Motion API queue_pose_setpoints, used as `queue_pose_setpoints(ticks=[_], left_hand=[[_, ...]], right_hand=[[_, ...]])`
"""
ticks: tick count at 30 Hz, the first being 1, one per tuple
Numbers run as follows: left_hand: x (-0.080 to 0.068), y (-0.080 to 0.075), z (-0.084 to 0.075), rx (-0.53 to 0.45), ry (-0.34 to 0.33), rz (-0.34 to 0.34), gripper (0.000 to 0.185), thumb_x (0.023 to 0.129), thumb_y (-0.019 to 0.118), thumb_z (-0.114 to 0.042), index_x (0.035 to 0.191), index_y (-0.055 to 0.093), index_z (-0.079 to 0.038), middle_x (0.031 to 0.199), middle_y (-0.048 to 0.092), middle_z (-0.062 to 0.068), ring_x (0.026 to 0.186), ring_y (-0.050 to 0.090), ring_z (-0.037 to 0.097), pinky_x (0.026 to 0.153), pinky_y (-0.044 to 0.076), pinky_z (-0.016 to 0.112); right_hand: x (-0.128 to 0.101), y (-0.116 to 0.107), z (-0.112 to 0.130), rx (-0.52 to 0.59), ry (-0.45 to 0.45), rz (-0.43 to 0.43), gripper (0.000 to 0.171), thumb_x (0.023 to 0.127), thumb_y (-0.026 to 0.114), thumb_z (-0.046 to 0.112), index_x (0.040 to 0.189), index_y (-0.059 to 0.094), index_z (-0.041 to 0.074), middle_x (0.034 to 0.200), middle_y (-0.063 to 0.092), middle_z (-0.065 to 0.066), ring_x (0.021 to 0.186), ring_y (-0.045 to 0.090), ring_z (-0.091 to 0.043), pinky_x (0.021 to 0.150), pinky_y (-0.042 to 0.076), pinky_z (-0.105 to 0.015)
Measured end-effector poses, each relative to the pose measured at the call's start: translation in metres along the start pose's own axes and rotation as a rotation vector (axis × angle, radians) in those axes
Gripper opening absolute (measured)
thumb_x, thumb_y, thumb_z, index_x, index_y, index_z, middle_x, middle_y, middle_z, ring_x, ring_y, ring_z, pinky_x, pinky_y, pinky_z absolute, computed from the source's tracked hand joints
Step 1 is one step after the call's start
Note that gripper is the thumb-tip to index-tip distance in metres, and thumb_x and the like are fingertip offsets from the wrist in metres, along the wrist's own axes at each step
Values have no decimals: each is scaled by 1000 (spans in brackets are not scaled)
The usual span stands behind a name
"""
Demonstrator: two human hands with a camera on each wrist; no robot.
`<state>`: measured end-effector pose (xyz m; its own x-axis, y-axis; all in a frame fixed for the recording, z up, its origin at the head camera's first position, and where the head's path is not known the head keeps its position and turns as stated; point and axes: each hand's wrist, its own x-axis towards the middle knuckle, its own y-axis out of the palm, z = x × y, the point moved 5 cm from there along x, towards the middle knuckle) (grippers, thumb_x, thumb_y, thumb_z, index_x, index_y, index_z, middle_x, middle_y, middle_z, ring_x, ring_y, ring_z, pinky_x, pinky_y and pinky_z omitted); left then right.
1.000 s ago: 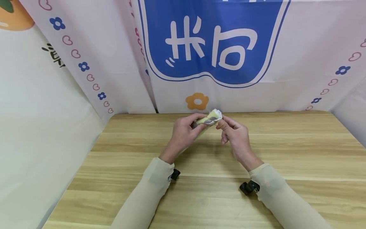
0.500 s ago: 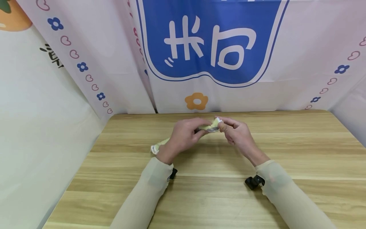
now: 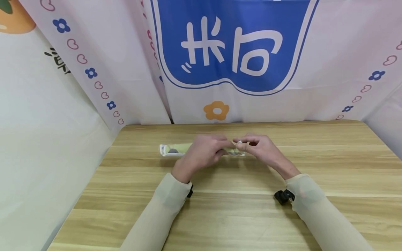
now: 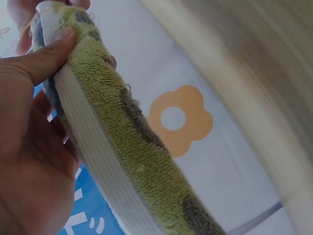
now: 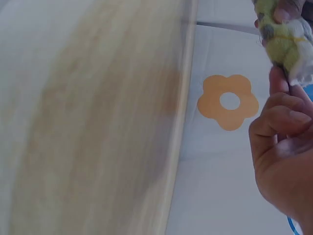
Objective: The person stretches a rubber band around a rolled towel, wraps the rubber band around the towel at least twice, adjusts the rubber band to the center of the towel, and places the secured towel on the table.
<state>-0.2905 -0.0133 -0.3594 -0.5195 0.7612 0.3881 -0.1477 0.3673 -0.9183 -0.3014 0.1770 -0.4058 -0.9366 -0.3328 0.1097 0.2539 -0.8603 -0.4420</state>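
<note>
A rolled towel (image 3: 176, 149), yellow-green terry with grey patches and a white ribbed edge, lies crosswise between the two hands near the table's back. My left hand (image 3: 202, 152) grips it right of its middle and hides that stretch. In the left wrist view, the left thumb presses on the towel (image 4: 120, 132) close to its far end. My right hand (image 3: 265, 150) pinches the right end between thumb and finger. In the right wrist view, a thin yellow-orange band (image 5: 292, 37) crosses the towel just short of its white frayed end, with the right hand (image 5: 286, 152) beside it.
Below the hands spreads a wood-grain table (image 3: 232, 216). Directly behind its back edge hangs a white printed cloth (image 3: 188, 106) with a blue sign and an orange flower (image 3: 216, 111). Another white cloth (image 3: 47, 146) borders the left side.
The towel has come down from a tilted, raised position to nearly level, its left end now showing. Both hands have lowered with it, the right also moving slightly right.
</note>
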Motion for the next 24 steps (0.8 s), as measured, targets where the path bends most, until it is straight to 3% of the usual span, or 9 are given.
queue_pose_setpoints(ticks=[4,7,11,16,21,24], left_hand=[[0,2,-2,-22,-2,32,26,96,76,-1,113,82,-19,100,75,-5,82,69,9,71,57,29],[-1,3,-2,-39,11,15,23,96,78,-2,112,82,-19,102,76,-4,84,70,9,71,58,29],[-2,4,-2,-63,42,-48,26,96,80,-5,117,82,-19,109,78,-4,87,72,9,72,58,27],[-3,3,-1,-123,58,-155,26,96,80,-5,118,82,-18,111,78,-5,85,71,7,72,55,22],[-2,5,2,-173,28,-234,24,95,79,-1,114,82,-16,109,79,-4,73,63,5,62,47,19],[-1,8,3,-191,0,-268,22,96,78,-3,113,82,-15,108,79,-3,66,57,4,56,43,20]], right_hand=[[0,1,1,-35,-30,17,38,102,74,34,131,76,10,119,73,-6,96,59,-26,79,51,-34],[0,2,0,-45,-49,40,39,102,74,34,133,75,9,118,73,-6,95,58,-26,77,51,-33],[-1,0,-4,-16,-47,87,37,105,69,34,132,75,9,115,71,-6,95,58,-25,78,51,-34],[-1,-2,-8,92,-21,153,31,110,61,33,114,79,9,94,62,-12,65,45,-17,56,38,-27],[-1,-2,-12,158,-10,203,45,112,54,39,95,71,0,74,54,-5,55,37,-11,50,30,-24],[-1,-2,-15,173,19,215,54,113,50,44,98,70,-4,65,46,-2,56,40,-11,50,30,-24]])
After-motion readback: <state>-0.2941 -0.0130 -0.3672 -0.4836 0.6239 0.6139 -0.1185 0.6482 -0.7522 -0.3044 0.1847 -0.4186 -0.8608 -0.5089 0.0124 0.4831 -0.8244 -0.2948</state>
